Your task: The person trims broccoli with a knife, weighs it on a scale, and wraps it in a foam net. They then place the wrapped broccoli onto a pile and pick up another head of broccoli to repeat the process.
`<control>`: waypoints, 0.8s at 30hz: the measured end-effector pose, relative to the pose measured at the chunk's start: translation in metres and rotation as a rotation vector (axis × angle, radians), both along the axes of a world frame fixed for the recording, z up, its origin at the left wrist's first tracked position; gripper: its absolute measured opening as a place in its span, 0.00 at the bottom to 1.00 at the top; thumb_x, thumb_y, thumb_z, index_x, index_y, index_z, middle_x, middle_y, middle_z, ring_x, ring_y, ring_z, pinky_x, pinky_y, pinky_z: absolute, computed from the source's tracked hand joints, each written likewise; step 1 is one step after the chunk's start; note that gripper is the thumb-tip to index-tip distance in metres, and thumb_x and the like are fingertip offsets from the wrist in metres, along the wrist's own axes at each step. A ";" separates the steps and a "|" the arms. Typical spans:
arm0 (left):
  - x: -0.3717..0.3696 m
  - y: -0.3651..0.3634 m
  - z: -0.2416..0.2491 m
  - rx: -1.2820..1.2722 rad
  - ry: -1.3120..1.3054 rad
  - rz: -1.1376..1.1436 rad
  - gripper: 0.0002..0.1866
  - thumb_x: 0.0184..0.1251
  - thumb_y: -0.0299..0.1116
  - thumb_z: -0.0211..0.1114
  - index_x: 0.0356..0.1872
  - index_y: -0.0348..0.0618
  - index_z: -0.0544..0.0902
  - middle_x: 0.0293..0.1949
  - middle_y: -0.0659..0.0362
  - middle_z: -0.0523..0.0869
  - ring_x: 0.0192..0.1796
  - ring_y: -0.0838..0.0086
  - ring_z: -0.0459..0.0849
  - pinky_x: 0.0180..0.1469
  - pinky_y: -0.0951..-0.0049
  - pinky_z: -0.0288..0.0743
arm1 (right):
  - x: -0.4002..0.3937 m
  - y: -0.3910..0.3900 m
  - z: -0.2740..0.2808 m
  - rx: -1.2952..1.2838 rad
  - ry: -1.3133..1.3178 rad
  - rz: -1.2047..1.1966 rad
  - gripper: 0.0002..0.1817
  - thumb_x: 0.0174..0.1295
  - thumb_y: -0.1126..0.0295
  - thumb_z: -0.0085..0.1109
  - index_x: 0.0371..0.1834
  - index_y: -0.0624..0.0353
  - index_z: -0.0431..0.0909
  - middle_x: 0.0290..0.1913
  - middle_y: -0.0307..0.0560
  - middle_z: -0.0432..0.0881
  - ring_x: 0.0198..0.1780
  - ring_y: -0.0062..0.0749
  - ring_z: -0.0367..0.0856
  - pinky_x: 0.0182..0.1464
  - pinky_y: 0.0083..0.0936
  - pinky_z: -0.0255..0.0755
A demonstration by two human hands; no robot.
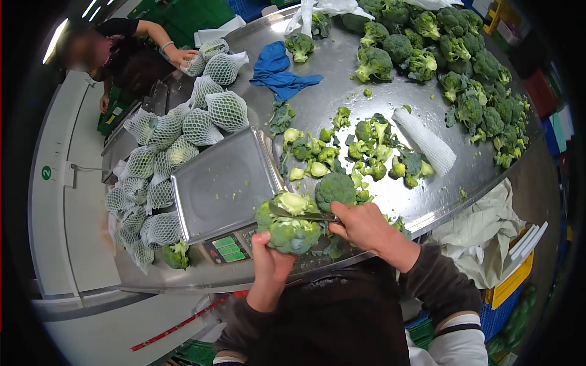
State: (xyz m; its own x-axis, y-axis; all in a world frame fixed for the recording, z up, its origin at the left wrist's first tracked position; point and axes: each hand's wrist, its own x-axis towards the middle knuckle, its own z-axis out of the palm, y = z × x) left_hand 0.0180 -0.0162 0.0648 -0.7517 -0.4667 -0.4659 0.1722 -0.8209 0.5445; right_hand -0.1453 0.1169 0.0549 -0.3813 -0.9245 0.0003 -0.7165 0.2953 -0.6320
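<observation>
A head of broccoli (294, 235) is gripped in my left hand (271, 265), its pale cut stem facing up. My right hand (369, 227) is closed around the handle of a knife (305, 215), whose blade lies across the broccoli beside the stem. Just behind the knife, another broccoli head (335, 189) rests on the steel table (329, 61). Trimmed stem pieces and small florets (317, 155) are scattered beyond it. To the left of my hands stands a scale with a bare metal tray (226, 186) and a green-lit display (228, 249).
Broccoli heads in white net sleeves (198, 125) crowd the table's left side. Loose broccoli (455, 52) is piled at the back right. A blue cloth (278, 70) and a white net sleeve (425, 140) lie between. At the far left, a person's hand (181, 56) touches a netted head.
</observation>
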 end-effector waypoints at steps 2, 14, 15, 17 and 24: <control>0.001 -0.008 0.009 0.075 0.032 -0.081 0.33 0.53 0.46 0.51 0.61 0.42 0.64 0.58 0.51 0.72 0.57 0.54 0.73 0.54 0.43 0.67 | -0.013 -0.002 0.015 -0.051 0.133 0.110 0.16 0.54 0.59 0.59 0.35 0.57 0.65 0.25 0.50 0.76 0.25 0.50 0.77 0.25 0.41 0.69; 0.015 -0.025 0.017 -0.332 0.073 0.210 0.39 0.40 0.34 0.59 0.61 0.34 0.62 0.57 0.49 0.72 0.59 0.57 0.72 0.63 0.58 0.64 | -0.036 0.033 -0.013 0.100 -0.178 -0.162 0.14 0.59 0.60 0.52 0.38 0.60 0.70 0.23 0.58 0.78 0.31 0.55 0.77 0.34 0.43 0.70; 0.016 -0.027 0.016 -0.263 0.093 0.193 0.44 0.33 0.29 0.62 0.62 0.34 0.61 0.57 0.50 0.72 0.59 0.57 0.71 0.64 0.60 0.63 | -0.032 0.026 -0.006 0.048 -0.237 -0.140 0.14 0.59 0.60 0.53 0.36 0.60 0.69 0.22 0.57 0.77 0.29 0.55 0.77 0.32 0.42 0.69; 0.023 -0.032 0.011 -0.321 0.095 0.149 0.46 0.31 0.28 0.63 0.63 0.35 0.59 0.57 0.50 0.71 0.60 0.57 0.70 0.64 0.60 0.63 | -0.022 0.020 0.008 0.000 -0.306 -0.128 0.13 0.59 0.60 0.53 0.35 0.60 0.69 0.21 0.57 0.76 0.28 0.55 0.77 0.30 0.42 0.69; 0.018 -0.044 0.016 -0.580 0.119 0.065 0.60 0.25 0.28 0.69 0.69 0.41 0.47 0.62 0.52 0.64 0.64 0.59 0.65 0.65 0.60 0.59 | -0.008 0.030 0.042 -0.007 -0.419 -0.073 0.14 0.58 0.60 0.55 0.29 0.59 0.67 0.16 0.54 0.73 0.21 0.53 0.74 0.24 0.39 0.66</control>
State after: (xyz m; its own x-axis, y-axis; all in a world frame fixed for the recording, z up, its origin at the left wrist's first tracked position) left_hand 0.0356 -0.0601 0.0812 -0.7447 -0.6665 -0.0359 0.2991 -0.3812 0.8748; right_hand -0.1536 0.1472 0.0971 -0.4139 -0.8957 -0.1624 -0.3750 0.3303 -0.8662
